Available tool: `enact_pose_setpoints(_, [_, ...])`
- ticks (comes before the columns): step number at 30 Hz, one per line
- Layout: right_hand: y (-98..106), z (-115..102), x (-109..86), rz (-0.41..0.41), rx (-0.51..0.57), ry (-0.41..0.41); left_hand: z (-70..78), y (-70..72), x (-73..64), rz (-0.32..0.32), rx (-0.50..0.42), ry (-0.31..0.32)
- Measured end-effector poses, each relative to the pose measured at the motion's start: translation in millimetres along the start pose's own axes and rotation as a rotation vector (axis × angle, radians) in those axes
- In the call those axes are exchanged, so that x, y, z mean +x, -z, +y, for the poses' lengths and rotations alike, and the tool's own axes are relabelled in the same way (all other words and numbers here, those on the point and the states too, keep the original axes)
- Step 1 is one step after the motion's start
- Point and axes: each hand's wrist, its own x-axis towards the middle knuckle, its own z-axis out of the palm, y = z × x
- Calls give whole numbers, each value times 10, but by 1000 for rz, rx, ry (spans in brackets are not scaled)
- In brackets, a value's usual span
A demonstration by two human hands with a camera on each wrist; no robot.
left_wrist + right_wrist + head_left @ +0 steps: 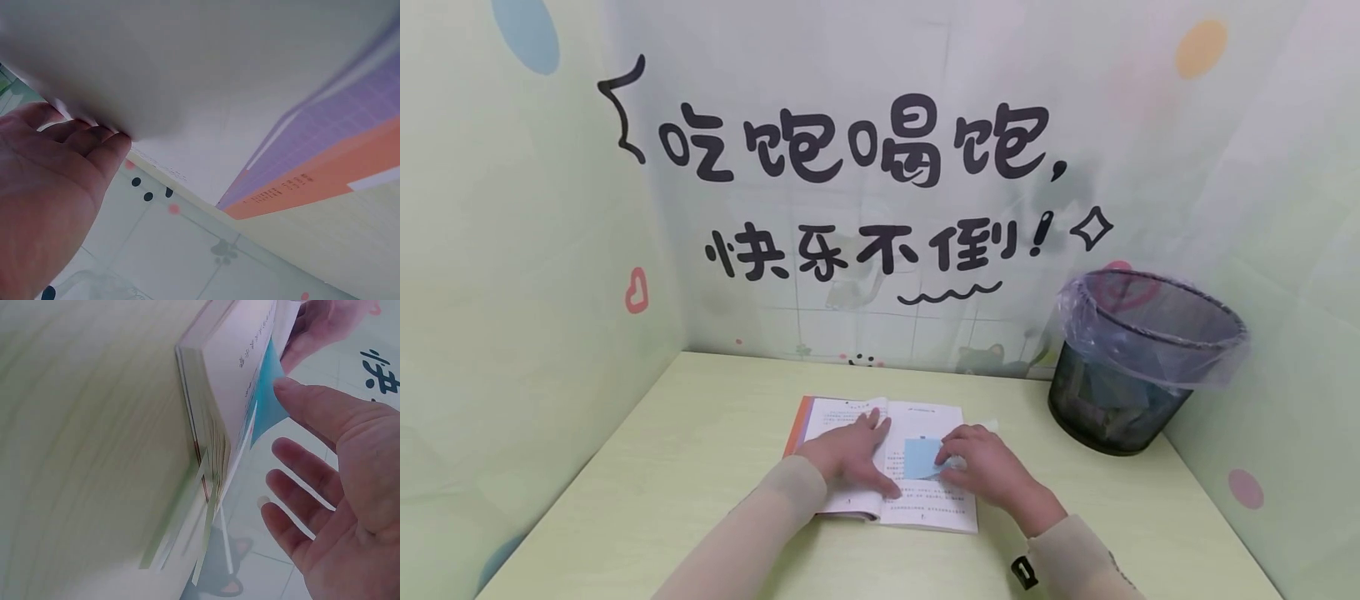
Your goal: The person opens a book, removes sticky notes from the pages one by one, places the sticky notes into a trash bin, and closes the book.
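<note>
An open book [917, 521] lies on the table. My left hand [853, 450] rests on its left page and gutter, fingers stretched out; in the left wrist view those fingertips press the page [175, 125]. On the right page is a light blue sticky note [920, 458]. My right hand [988, 467] pinches the note's right edge between thumb and index finger. In the right wrist view the blue paper [269, 400] stands up from the page at the thumb tip, while the other fingers [300, 500] are spread apart. Pale strips [206, 544] stick out of the book's page edges.
A black mesh waste bin [1120, 400] with a clear plastic liner stands at the back right of the table [647, 467]. Printed cloth walls [865, 67] enclose the back and both sides. A small black tag [1023, 572] shows by the right sleeve.
</note>
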Motion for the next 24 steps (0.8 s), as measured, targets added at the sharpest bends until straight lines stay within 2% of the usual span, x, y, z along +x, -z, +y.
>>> enact_pose_setpoints(4, [-2,-30,2,31,-50,-17,10,4,-11,4,-3,6])
enact_pose_setpoints(12, [-30,-47,2,40,-108,-100,26,11,-33,8,-14,10])
enact_pose_setpoints(24, [30,-31,23,87,-113,-163,16,8,-31,10,-35,3])
